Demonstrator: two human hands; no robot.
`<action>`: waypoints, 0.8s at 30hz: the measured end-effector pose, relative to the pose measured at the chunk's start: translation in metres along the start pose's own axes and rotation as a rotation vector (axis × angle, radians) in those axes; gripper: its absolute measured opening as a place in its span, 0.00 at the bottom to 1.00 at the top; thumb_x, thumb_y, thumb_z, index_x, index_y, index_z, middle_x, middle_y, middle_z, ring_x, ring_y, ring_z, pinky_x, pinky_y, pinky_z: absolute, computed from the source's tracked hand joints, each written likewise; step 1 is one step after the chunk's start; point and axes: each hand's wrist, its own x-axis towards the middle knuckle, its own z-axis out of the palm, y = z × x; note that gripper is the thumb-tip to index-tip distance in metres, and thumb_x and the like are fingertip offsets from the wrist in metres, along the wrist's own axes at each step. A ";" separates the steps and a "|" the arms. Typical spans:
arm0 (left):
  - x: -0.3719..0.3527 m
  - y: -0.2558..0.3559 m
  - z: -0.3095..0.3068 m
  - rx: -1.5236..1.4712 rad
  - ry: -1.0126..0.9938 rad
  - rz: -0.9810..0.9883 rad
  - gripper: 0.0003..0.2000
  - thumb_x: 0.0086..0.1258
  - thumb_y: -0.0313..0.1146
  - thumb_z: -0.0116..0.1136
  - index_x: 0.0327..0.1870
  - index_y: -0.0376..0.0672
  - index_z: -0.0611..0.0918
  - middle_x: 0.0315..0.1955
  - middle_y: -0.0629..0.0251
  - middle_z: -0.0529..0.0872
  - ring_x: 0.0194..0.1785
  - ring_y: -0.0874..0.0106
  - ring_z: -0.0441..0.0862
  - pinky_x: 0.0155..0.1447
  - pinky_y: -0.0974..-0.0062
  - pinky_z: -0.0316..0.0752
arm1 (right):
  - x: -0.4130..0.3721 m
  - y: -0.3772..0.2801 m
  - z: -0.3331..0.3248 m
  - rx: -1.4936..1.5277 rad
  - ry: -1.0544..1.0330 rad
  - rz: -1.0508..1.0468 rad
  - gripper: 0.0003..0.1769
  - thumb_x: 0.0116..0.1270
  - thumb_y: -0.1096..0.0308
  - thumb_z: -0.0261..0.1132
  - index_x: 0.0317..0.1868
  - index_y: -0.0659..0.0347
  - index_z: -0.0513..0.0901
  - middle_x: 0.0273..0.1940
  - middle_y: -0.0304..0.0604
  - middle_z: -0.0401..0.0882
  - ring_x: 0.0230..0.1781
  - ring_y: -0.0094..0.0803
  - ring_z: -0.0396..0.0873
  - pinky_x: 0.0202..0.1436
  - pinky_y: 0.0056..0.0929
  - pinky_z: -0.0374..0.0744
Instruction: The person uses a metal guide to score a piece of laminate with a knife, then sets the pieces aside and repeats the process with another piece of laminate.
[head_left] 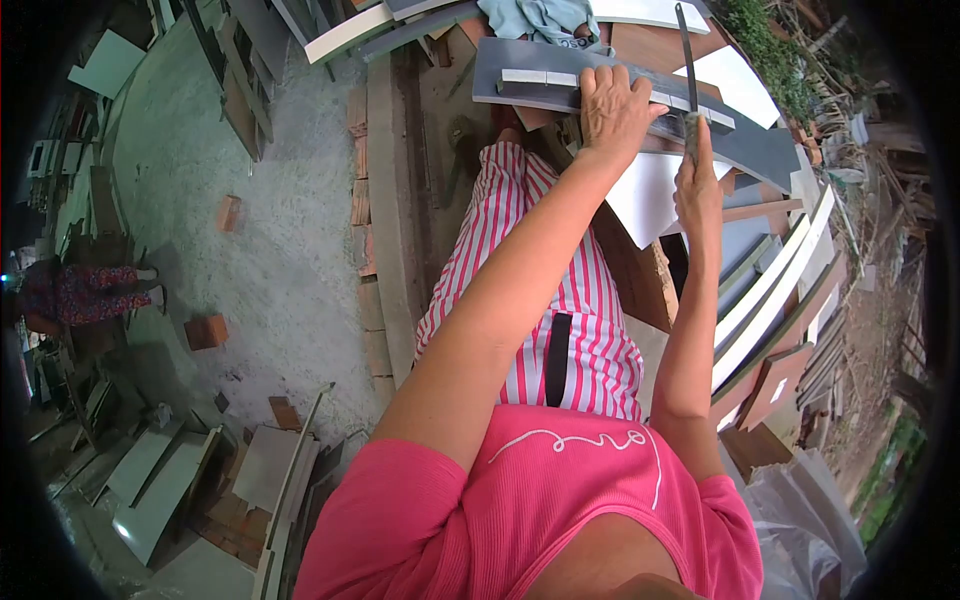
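My left hand point(614, 112) is spread over a pale strip point(540, 77) with several cross lines. Its fingers press the strip down onto a dark grey board point(752, 152). To the right, my right hand point(698, 188) is wrapped around the handle of a long, narrow-bladed knife point(689, 60), thumb laid along the handle. The blade points away from me and crosses over the strip near its right end. Whether its edge is plain or toothed, I cannot tell.
Stacked boards and panels point(765, 290) lie to the right, with a light blue cloth point(540, 18) beyond the grey board. A brick-edged ledge point(385, 220) runs at left. Farther left, another person point(90, 295) is near loose bricks point(206, 332) and leaning panels point(160, 480).
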 end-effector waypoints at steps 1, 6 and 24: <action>0.000 -0.001 0.001 -0.004 0.002 0.012 0.18 0.55 0.52 0.67 0.31 0.45 0.83 0.29 0.62 0.77 0.40 0.63 0.71 0.49 0.62 0.60 | -0.010 0.001 -0.001 -0.018 0.012 -0.010 0.31 0.75 0.68 0.48 0.76 0.40 0.52 0.44 0.69 0.80 0.46 0.64 0.80 0.43 0.51 0.75; -0.001 -0.001 0.002 0.003 -0.023 0.022 0.18 0.55 0.53 0.67 0.30 0.45 0.83 0.29 0.61 0.77 0.39 0.63 0.71 0.48 0.63 0.60 | -0.105 0.026 -0.002 -0.052 -0.054 0.081 0.31 0.76 0.70 0.46 0.77 0.39 0.52 0.59 0.65 0.74 0.53 0.62 0.78 0.51 0.48 0.75; 0.001 -0.001 0.001 0.021 0.020 0.017 0.18 0.52 0.52 0.68 0.29 0.45 0.82 0.28 0.62 0.76 0.38 0.63 0.71 0.47 0.62 0.60 | -0.087 0.027 0.004 -0.034 -0.028 0.024 0.31 0.76 0.68 0.46 0.76 0.39 0.51 0.42 0.69 0.81 0.43 0.61 0.82 0.44 0.50 0.76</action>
